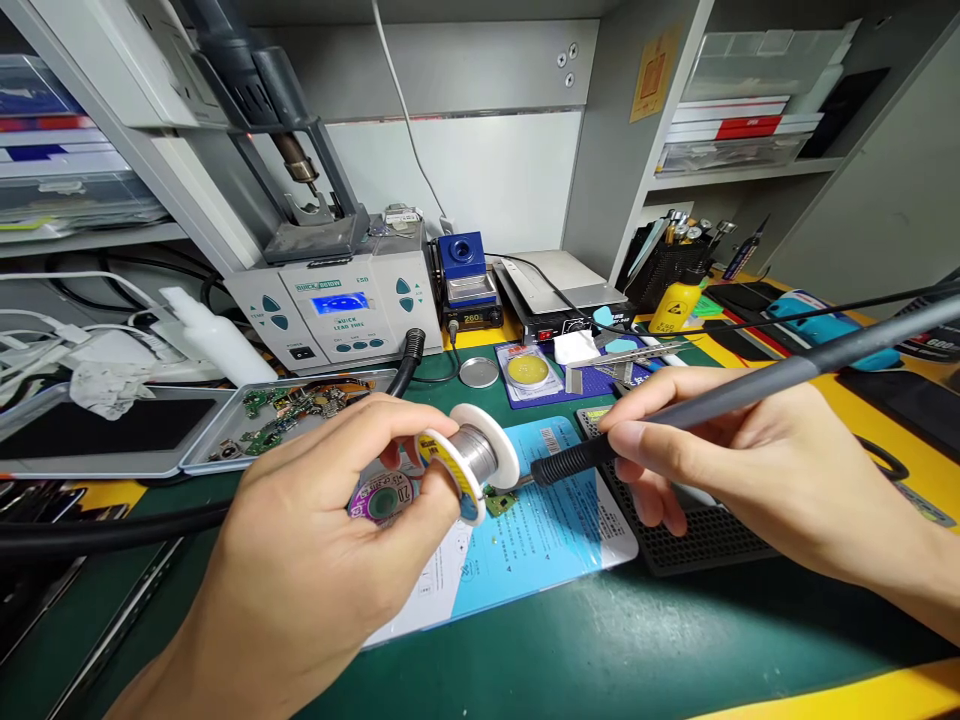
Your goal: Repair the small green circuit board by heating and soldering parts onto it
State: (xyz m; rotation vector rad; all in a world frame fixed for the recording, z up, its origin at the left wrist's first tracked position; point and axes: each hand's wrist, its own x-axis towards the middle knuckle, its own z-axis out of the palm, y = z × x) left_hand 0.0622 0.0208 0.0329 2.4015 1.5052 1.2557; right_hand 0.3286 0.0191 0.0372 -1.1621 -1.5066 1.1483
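Note:
Between the thumb and fingers of my left hand [315,540] is a spool of solder wire [475,452], white-rimmed with silver wire wound on it. My right hand [742,470] grips a black soldering iron [675,410] like a pen. The iron's tip points left, down beside the spool, close to a small green circuit board [501,502]; whether it touches the board I cannot tell, as the spool hides part of it. Under the board lies a blue and white printed sheet [555,540]. A purple-labelled reel [384,500] shows partly behind my left hand.
A grey rework station [337,310] with a lit display stands at the back left. Beside it are a blue soldering station [466,285] and a flux tin [527,370]. An open case of circuit boards [289,410] lies left. A black perforated mat [705,545] sits under my right hand.

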